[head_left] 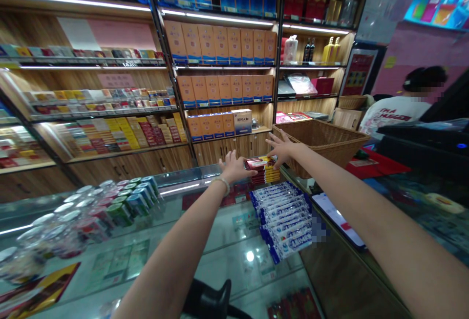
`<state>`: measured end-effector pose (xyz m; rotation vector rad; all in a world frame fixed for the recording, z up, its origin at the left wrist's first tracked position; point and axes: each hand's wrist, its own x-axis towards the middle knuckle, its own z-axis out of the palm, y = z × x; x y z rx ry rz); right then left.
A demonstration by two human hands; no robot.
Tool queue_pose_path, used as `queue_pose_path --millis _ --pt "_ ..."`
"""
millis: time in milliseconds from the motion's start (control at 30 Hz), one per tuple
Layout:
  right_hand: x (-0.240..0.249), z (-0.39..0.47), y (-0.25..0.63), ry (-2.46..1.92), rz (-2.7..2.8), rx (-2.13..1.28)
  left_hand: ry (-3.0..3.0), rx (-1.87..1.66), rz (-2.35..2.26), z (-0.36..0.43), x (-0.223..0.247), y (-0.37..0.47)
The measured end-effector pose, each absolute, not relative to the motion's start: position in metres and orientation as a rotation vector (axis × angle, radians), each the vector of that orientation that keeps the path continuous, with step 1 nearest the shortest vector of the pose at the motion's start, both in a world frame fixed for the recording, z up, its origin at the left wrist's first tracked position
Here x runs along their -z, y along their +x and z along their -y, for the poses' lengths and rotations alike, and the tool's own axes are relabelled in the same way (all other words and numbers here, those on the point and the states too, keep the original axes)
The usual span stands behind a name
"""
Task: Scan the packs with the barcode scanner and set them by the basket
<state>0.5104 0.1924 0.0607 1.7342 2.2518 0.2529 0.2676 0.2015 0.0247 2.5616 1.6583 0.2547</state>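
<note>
1. Head cam view: both hands are reaching out over the glass desk (234, 260), one on each side of a small stack of red-and-yellow packs (269, 176).
2. Left hand (234, 167) is wide open, fingers spread, thumb pointing at the stack's left end. Doesn't look like it's got hold of anything – can't tell if the thumb actually touches.
3. Right hand (283, 148) is open too, fingers splayed, right by the stack's other end. Nothing gripped that I can see; contact is too small to call.
4. Nearer the wearer than the hands, there's a fanned-out row of blue-and-white packets (284, 219), with a phone (340, 219) beside them under the right forearm.
5. Just beyond the right hand sits a wicker basket (330, 152).
6. Way off left of the left hand – clear-lidded jars (54, 233) and green and blue packs (137, 199).
</note>
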Motion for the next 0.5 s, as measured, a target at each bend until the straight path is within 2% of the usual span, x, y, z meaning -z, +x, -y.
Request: queue_pose_path --millis 500 --pt "-0.050 -0.182 0.505 1.734 -2.223 -0.303 2.817 -0.341 -1.549 -0.189 -0.020 0.264"
